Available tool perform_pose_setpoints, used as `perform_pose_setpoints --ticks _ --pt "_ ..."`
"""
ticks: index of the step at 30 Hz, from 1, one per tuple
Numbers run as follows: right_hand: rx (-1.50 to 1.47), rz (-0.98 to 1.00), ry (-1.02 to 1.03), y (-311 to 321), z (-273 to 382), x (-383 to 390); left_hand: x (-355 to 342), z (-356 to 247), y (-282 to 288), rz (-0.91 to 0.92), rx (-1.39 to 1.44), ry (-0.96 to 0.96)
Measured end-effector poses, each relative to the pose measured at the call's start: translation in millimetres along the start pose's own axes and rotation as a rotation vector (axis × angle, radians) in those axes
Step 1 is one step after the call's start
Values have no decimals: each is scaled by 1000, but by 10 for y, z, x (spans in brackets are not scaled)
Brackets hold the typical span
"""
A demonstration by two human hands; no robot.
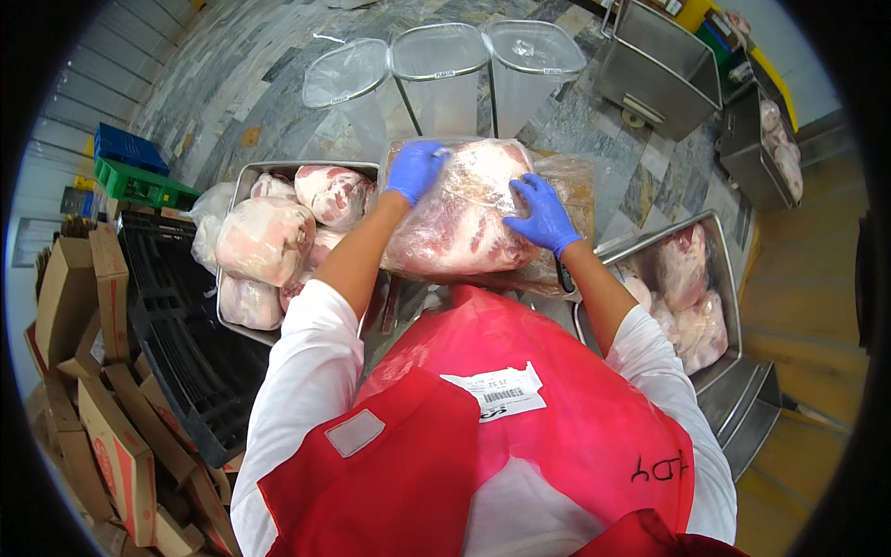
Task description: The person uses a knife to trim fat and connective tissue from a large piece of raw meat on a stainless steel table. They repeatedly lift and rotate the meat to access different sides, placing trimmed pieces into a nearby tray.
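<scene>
A large plastic-wrapped piece of raw meat [464,232] lies in front of me on a flattened brown cardboard [577,190] covered with clear film. My left hand [415,171], in a blue glove, is at its far left corner, with the fingers curled and pinched on the clear plastic wrap. My right hand [542,215], also gloved in blue, rests at the meat's right side with thumb and fingers apart. A narrow black object [564,277] shows just below my right wrist; its kind is unclear.
Metal tubs of wrapped meat stand at left [243,176] and right [733,306]. Beyond are three clear-lined bins [441,51] and a grey metal cart [650,97]. Black plastic pallets [186,343] and a heap of cardboard boxes [116,455] lie at left.
</scene>
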State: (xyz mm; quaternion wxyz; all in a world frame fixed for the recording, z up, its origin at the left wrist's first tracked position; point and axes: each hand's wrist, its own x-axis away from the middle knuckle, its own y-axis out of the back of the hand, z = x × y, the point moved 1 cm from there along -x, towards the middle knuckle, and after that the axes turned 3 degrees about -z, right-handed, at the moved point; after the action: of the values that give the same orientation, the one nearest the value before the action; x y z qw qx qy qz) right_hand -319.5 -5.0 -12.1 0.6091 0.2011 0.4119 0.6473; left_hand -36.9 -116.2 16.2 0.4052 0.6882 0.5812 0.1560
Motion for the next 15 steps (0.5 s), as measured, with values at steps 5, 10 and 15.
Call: perform_pose_setpoints --ticks 5,10,15 --pt "147 43 -5 -2 237 -79 83 893 733 -383 349 344" --pt "212 99 294 -362 630 -336 1205 2097 1103 -507 1034 1033" --pt "260 293 280 -335 833 -511 1442 1365 561 -399 1583 1137"
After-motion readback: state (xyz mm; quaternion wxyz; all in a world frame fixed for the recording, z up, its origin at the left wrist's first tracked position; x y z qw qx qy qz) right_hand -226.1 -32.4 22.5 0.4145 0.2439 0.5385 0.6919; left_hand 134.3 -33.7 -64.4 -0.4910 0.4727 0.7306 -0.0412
